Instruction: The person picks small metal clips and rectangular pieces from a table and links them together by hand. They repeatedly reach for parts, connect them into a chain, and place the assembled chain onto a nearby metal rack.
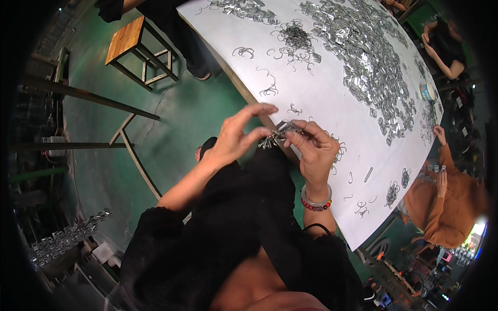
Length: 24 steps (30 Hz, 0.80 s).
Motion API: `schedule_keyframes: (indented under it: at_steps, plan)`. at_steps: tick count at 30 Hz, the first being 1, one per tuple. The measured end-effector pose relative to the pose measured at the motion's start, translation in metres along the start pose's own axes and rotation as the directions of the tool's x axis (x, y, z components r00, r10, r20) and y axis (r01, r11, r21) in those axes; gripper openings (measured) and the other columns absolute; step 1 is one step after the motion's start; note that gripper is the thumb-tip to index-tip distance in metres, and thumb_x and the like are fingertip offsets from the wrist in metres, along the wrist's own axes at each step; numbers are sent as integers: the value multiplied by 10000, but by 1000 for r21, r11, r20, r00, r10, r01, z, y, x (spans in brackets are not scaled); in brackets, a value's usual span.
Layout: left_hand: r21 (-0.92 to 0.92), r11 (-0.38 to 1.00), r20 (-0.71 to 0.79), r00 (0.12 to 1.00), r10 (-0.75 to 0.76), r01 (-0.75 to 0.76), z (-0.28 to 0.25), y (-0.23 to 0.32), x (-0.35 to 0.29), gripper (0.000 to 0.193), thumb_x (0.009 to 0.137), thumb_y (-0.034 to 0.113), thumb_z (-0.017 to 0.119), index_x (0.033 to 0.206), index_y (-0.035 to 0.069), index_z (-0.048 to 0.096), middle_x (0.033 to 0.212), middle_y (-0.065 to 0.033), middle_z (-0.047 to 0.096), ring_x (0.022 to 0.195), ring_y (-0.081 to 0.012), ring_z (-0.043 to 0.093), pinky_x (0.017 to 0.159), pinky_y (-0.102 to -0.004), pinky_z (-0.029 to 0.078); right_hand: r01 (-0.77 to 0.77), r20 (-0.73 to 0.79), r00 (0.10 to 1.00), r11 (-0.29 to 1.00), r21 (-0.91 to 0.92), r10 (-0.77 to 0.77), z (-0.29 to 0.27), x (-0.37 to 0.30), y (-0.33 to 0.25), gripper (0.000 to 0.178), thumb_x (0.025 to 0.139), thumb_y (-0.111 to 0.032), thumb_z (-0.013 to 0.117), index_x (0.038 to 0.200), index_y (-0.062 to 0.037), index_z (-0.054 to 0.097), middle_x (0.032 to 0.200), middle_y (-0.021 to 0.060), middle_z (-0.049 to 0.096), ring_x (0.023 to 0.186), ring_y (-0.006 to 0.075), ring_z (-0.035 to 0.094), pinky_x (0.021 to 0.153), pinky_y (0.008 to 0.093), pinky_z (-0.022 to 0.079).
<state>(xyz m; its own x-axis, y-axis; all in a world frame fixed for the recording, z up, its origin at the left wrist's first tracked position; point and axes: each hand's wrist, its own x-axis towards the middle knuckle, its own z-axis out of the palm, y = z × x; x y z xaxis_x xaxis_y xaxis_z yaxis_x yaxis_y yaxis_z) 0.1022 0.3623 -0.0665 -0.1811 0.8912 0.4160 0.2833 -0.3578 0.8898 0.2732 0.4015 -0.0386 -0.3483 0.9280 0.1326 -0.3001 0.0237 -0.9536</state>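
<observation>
A: Nearest to the camera, black clothing (244,243) across the lap, with both forearms rising out of it.

B: And at the right wrist?

A: A pale bangle (315,199) and a string of red beads just beside it.

B: Left hand (236,137)?

A: Thumb and one finger pinching the small bunch of metal clips (271,140), other fingers spread and lifted.

B: Right hand (314,150)?

A: Fingertips pressed together on the same bunch, from the other side.

B: Position of the bunch?

A: Between both hands, at the near edge of the white table (321,93), above the lap.

B: On the table itself?

A: Big heap of shiny clips (363,62) far off, bent wire hooks (270,85) scattered nearer.

B: Elsewhere?

A: Wooden stool (136,47) on the green floor (176,119); person in orange (441,202) at the far right.
</observation>
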Motion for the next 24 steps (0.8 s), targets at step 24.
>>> schedule_keyframes:
  at_steps: [24]
  plan:
    - [663, 748, 30, 999, 10, -28, 32, -152, 189, 248, 905, 174, 530, 1012, -41, 589, 943, -193, 645, 858, -341, 624, 716, -405, 484, -14, 24, 1000, 996, -86, 16, 16, 9, 11, 169, 781, 79, 670, 949, 90, 658, 834, 121, 667, 660, 112, 613, 626, 207, 495]
